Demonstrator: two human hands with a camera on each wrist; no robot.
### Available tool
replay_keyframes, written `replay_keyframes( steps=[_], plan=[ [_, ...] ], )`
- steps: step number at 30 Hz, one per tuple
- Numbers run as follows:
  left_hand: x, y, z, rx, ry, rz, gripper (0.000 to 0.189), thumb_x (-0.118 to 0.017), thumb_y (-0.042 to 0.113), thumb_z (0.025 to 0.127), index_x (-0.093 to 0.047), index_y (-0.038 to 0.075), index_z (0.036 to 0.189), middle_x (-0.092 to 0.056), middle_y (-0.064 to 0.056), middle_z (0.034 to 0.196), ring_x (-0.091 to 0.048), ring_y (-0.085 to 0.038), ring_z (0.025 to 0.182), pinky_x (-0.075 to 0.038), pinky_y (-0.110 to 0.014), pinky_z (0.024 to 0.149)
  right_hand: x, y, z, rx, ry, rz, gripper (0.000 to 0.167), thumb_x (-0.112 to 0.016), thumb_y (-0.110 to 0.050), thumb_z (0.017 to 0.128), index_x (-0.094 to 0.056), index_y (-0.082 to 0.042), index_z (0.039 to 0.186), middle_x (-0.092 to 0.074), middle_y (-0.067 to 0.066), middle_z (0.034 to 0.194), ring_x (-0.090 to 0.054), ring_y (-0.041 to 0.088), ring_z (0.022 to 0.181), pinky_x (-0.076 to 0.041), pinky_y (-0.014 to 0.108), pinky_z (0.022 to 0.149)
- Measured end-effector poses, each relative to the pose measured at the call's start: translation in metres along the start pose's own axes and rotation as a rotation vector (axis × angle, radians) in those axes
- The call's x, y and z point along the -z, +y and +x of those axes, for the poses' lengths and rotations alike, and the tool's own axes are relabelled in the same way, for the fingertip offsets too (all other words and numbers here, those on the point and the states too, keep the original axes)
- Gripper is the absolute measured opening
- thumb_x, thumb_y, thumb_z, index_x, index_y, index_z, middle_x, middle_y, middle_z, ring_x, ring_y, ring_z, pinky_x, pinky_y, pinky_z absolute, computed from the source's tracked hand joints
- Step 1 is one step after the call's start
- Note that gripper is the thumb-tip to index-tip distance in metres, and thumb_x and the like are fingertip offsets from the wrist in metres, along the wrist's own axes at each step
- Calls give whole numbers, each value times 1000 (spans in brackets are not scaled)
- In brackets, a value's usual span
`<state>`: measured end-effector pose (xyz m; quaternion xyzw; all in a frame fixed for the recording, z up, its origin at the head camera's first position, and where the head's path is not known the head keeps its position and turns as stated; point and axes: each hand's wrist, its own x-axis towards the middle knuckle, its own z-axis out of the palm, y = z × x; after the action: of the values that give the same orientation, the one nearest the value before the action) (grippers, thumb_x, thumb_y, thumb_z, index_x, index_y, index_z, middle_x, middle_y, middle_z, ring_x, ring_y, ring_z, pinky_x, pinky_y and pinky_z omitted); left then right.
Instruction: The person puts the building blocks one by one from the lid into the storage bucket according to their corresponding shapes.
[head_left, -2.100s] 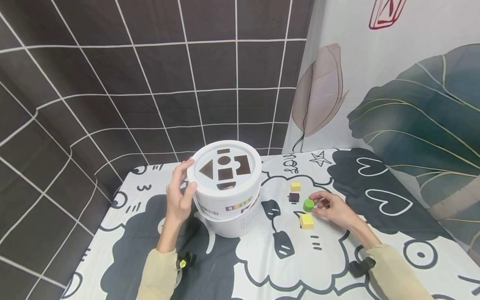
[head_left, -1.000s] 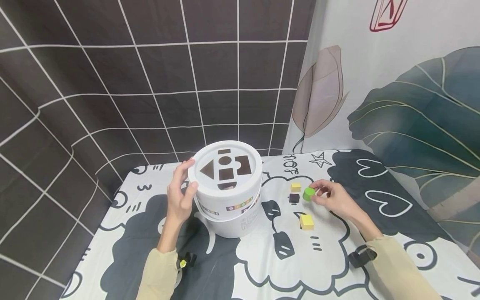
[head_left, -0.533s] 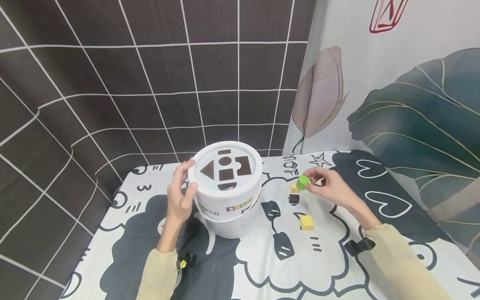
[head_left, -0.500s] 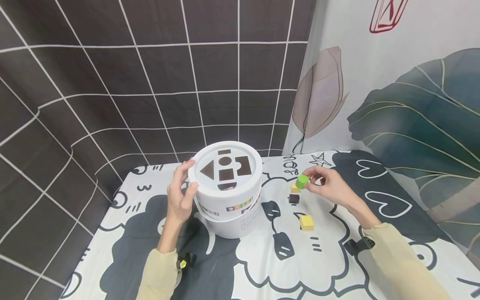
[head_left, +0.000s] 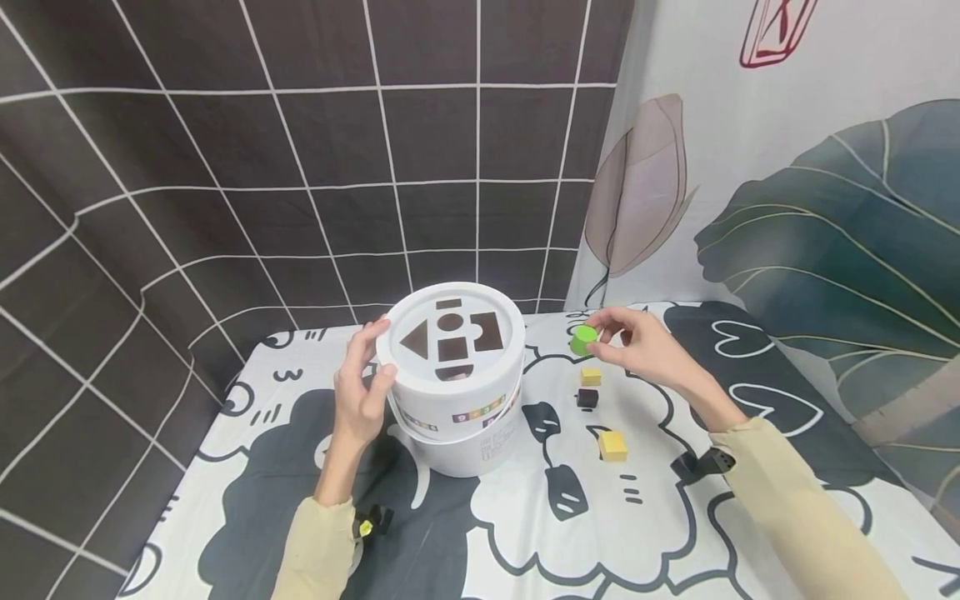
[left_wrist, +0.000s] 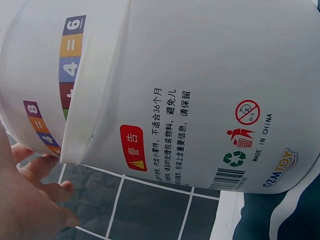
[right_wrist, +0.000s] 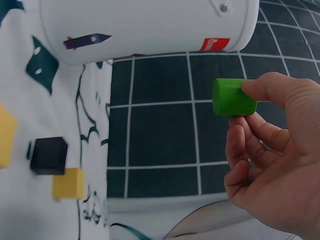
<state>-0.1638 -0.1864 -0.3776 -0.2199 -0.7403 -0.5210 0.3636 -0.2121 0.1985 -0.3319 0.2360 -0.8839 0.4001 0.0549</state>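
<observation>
My right hand pinches a green cylinder block between thumb and fingers, held above the cloth to the right of the white bucket. The right wrist view shows the green block sideways, its curved side under the thumb. My left hand holds the left edge of the bucket's lid, thumb at the front and fingers further back. Shaped holes are cut in the lid: a triangle, a circle, a square and others. In the left wrist view, loosely bent fingers lie beside the bucket's wall.
On the patterned cloth right of the bucket stand a small yellow block, a black block and a larger yellow block. A dark gridded curtain hangs behind, with a leaf-printed one at the right.
My right hand has lifted the green cylinder block from near the larger yellow block and carried it up and leftward, past the small yellow block. The left hand and bucket have stayed put.
</observation>
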Motion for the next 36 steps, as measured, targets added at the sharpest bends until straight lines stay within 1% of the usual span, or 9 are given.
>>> replay_keyframes(
  steps=[6,13,24,31,36],
  plan=[
    [1,-1,-1,4,-2,1,56,-51,18,81,-56,-6,132,-56,-25,137,-46,-43,133,-26,-53,115,0,-14,13,30,6,10,27,-72,-3,85,-67,1,111,-64,7,87,-53,24,81,-37,27,66],
    [1,-1,-1,3,-3,2,57,-51,19,81,-56,-6,132,-56,-24,137,-46,-42,134,-25,-52,116,-1,-29,22,40,15,20,27,-72,-7,86,-68,-2,112,-64,6,87,-53,23,80,-37,26,66],
    [0,-1,0,-1,-3,14,57,-50,18,81,-56,-6,132,-56,-24,137,-47,-42,133,-26,-54,115,-8,-54,42,144,9,54,27,-73,-5,85,-68,-2,110,-65,6,89,-56,21,81,-38,26,63],
    [0,-2,0,-16,-3,13,56,-51,19,81,-56,-6,131,-57,-23,136,-50,-43,130,-28,-50,115,-12,-69,51,159,6,72,27,-73,-4,85,-66,0,110,-64,7,91,-55,21,83,-39,26,67],
    [0,-2,1,-24,2,10,56,-51,20,81,-57,-7,131,-58,-23,135,-52,-43,127,-26,-49,116,-14,-77,58,173,-4,141,27,-72,-3,85,-65,2,110,-64,10,95,-56,22,86,-45,23,71]
  ],
)
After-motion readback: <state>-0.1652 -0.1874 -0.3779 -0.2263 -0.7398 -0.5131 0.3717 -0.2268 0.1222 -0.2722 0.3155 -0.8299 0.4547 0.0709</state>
